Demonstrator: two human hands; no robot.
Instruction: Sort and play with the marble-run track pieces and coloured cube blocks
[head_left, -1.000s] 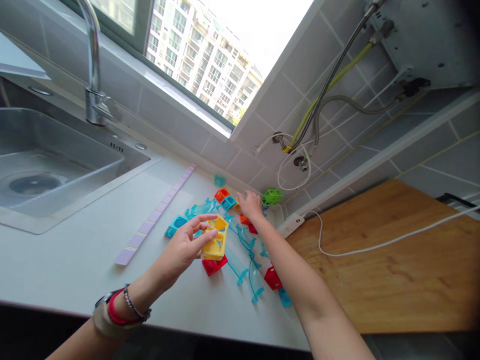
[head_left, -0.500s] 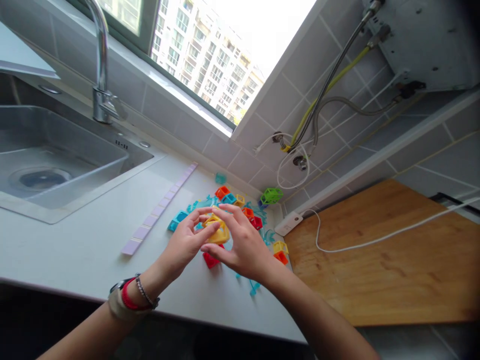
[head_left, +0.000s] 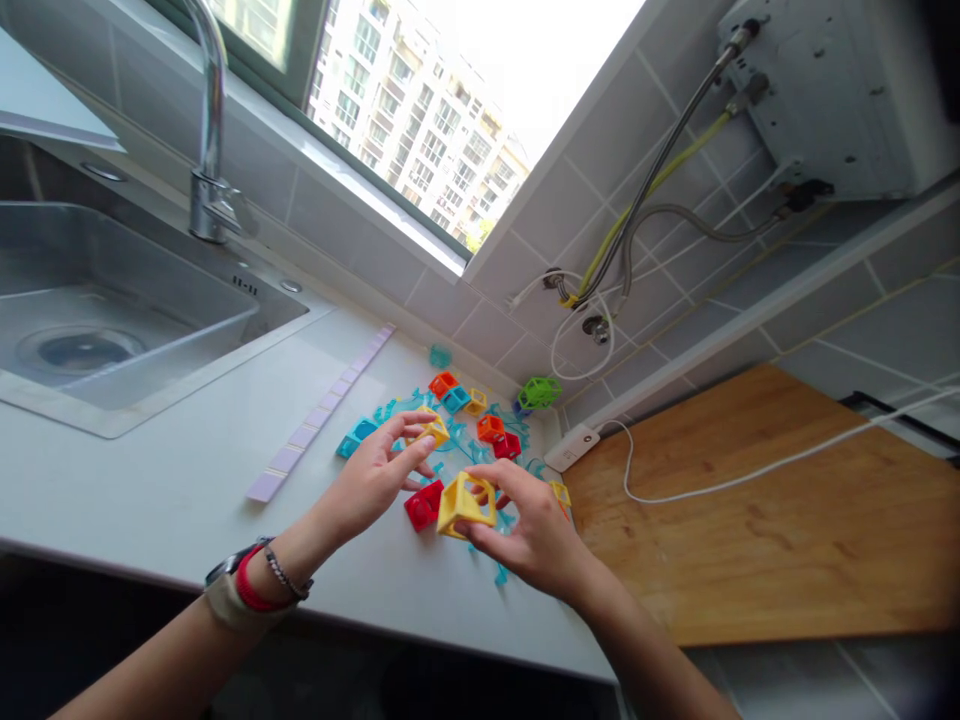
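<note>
Between the fingers and thumb of my right hand (head_left: 529, 515) is a yellow open-frame toy block (head_left: 466, 505). My left hand (head_left: 379, 470) pinches a smaller-looking yellow block (head_left: 434, 428), partly covered by its fingers. The two yellow blocks are apart. Just left of the right-hand block, a red block (head_left: 424, 506) rests on the counter. Beyond my hands lie an orange block (head_left: 490, 429), a dark red block (head_left: 507, 445), a blue block (head_left: 456, 399) and another orange block (head_left: 443, 384). A light-blue block (head_left: 357, 437) sits beside my left hand.
Translucent teal pieces (head_left: 500, 572) are scattered over the white counter (head_left: 187, 450). A lilac strip (head_left: 322, 410) lies left of the blocks, near the sink (head_left: 150, 400). Green blocks (head_left: 540, 391) stand by the wall. At right are a white power strip (head_left: 572, 447) and a wooden board (head_left: 750, 540).
My hands were together around yellow blocks and have now separated. The right hand moved right and nearer with one yellow block; the left keeps the other.
</note>
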